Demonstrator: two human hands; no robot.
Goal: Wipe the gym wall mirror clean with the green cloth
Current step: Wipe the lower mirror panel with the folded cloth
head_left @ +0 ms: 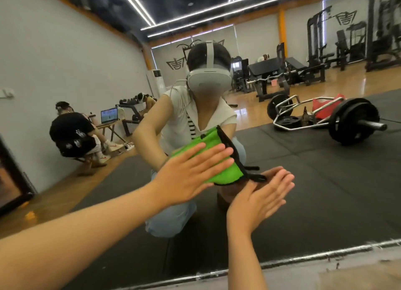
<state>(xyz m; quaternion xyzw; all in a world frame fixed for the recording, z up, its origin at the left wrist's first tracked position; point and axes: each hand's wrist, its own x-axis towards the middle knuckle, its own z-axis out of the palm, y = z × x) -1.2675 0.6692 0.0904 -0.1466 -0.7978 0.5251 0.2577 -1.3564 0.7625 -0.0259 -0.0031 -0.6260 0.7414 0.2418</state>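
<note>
The wall mirror [325,181] fills most of the view and reflects me crouching in front of it. My left hand [191,172] lies flat with straight fingers on the green cloth [225,172], pressing it against the glass. The cloth is bright green with a black edge and a black strap at its right corner. My right hand [258,198] is flat on the mirror just right of and below the cloth, fingers straight, near the black strap.
The mirror's metal bottom frame [303,257] runs along the lower right. Reflected in the glass are a loaded barbell [351,120] on black mats, weight benches, machines, and a seated person in black [71,133] by a laptop at the left.
</note>
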